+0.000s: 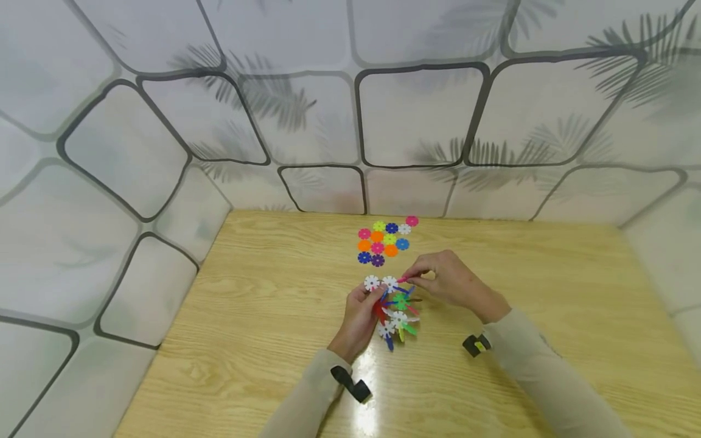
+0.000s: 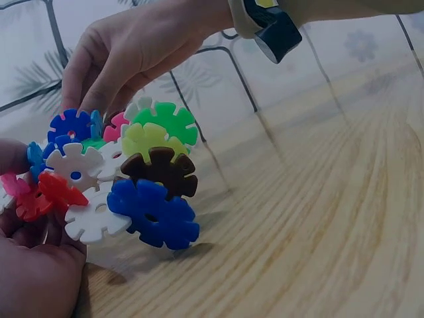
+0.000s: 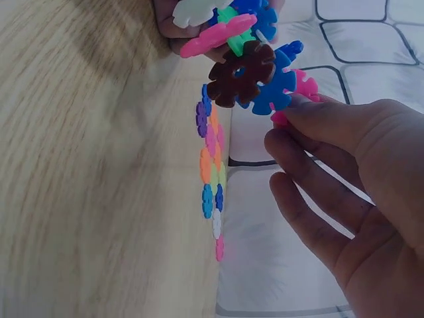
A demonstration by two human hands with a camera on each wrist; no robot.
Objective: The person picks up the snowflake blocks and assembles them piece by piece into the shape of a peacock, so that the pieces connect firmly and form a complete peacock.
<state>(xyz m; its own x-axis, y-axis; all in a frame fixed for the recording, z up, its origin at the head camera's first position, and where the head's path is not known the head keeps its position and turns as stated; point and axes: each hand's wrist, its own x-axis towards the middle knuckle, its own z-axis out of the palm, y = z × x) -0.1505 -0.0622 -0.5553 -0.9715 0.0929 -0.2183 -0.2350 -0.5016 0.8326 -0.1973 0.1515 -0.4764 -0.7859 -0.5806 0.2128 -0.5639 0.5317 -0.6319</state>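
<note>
While two pale sleeves, left (image 1: 298,398) and right (image 1: 553,368), come in from the near side of the cluster (image 1: 401,302) of joined notched discs, a black device sits at each wrist: the left device (image 1: 350,384) near and to the left of the cluster, the right device (image 1: 475,345) well to its right. The cluster is above the wooden table (image 1: 246,316); whether its lowest edge touches the wood, I cannot tell. At its near end a blue disc (image 1: 389,342) points down beside a yellow disc (image 1: 401,334), with white discs (image 1: 398,319) just behind.

On the cluster's left side, the left hand (image 1: 358,313) grips it, thumb laid over the top near a red disc (image 1: 380,312). At the cluster's far right edge, the right hand (image 1: 449,277) pinches a pink disc (image 1: 403,280) between thumb and forefinger, its other fingers standing apart from the piece. Whether that disc is already slotted in, I cannot tell.

Beyond the cluster, loose discs (image 1: 377,248) lie flat in a close group: orange, pink, yellow, white, blue and purple. Farthest behind it rises the wall (image 1: 421,115), patterned with grey-outlined blocks and fern-like leaves.
</note>
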